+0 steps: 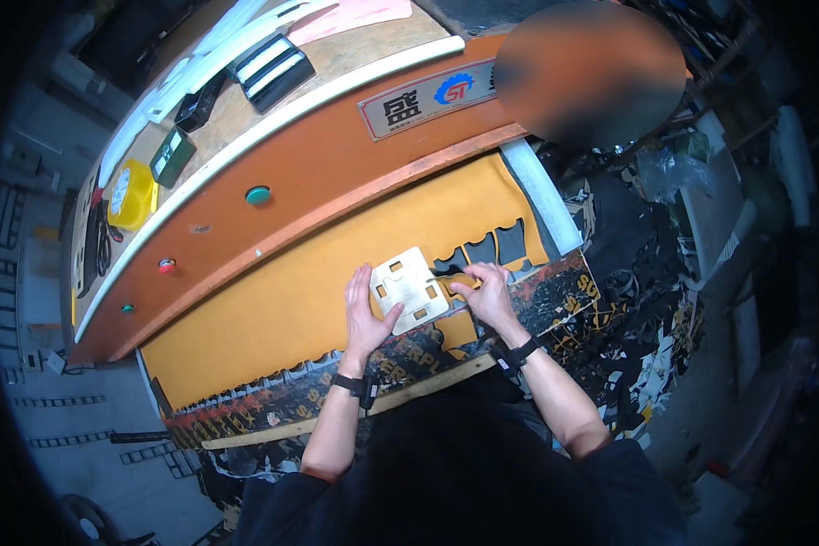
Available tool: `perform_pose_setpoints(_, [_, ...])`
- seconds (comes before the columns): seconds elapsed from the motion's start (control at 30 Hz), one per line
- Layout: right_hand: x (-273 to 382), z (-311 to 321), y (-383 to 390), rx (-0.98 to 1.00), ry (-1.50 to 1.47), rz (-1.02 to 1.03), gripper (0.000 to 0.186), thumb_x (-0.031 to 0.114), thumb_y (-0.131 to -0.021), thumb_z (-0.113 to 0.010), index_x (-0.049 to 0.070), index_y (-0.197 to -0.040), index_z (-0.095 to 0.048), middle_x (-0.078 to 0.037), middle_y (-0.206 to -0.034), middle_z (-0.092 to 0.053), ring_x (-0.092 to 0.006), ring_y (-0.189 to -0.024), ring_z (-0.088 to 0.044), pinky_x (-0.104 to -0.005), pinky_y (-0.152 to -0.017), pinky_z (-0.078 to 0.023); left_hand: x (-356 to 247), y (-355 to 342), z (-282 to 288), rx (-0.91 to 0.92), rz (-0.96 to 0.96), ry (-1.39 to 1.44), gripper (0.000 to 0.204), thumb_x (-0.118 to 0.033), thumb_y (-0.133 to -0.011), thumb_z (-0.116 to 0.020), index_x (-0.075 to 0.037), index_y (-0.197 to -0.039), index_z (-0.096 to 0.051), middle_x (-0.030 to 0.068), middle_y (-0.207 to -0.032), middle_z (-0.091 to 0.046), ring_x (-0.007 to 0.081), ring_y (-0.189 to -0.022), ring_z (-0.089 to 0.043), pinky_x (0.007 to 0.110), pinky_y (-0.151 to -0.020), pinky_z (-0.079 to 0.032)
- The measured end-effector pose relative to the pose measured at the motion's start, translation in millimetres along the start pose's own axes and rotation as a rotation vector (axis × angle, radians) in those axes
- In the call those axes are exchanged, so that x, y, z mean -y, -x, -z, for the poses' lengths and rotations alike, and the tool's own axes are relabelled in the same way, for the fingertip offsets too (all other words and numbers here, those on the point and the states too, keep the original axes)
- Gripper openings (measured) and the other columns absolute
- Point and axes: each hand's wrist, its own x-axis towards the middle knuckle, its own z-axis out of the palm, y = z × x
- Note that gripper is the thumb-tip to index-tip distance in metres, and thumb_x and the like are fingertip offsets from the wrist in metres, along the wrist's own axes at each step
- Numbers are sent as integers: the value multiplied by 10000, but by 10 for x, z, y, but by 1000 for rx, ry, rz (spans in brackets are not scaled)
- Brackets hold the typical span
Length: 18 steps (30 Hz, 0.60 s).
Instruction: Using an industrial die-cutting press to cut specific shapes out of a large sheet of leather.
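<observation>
A wide tan-yellow sheet of leather-like material (264,318) lies on the bench, with cut-out gaps along its near edge and at its right end. On it rests a flat cream plate (411,296) with several square openings. My left hand (366,314) lies open at the plate's left side, its fingers stretched along the edge and its thumb on the lower left corner. To the right of the plate, my right hand (488,293) is closed on a small tan cut piece (464,282). Another tan piece (456,329) lies just below, near the plate.
Beyond the sheet rises an orange machine beam (309,173) with a green button (258,195) and a red button (166,266). On its top stand a yellow round-faced device (132,196) and dark boxes (271,71). Dark scraps (628,337) heap at the right.
</observation>
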Motion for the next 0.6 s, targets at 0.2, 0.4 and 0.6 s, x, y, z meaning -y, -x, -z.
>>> perform_pose_setpoints(0.2, [140,529,13,-199,-250,74,268,4,-762,-980,62,-967,-819,-68,-1156,-656,-196,-974,-637,-344,-933,-555,-595,-175,255,201,26,-158,1293,-374,-657,-1036,-27,-1701,-356,351,-1756,-251,530,-1620,-275,680,-1319,-243])
perform_pose_setpoints(0.4, [33,732,378,540,-54,-236,367,232,-783,-1009,19,-1008,-811,-44,-781,-645,-145,-735,-601,-339,-684,-509,-623,-330,169,418,-68,-314,1377,-419,-544,-1057,-121,-1709,-385,327,-1679,-316,542,-1581,-271,670,-1305,-259])
perform_pose_setpoints(0.6, [211,603,-1,-11,-12,28,334,191,-833,-959,34,-1054,-765,-66,-1002,-632,-174,-847,-593,-329,-768,-537,-608,-287,255,248,-88,-25,1277,-246,-527,-1061,-122,-1639,-446,290,-1580,-374,510,-1494,-351,595,-1269,-375])
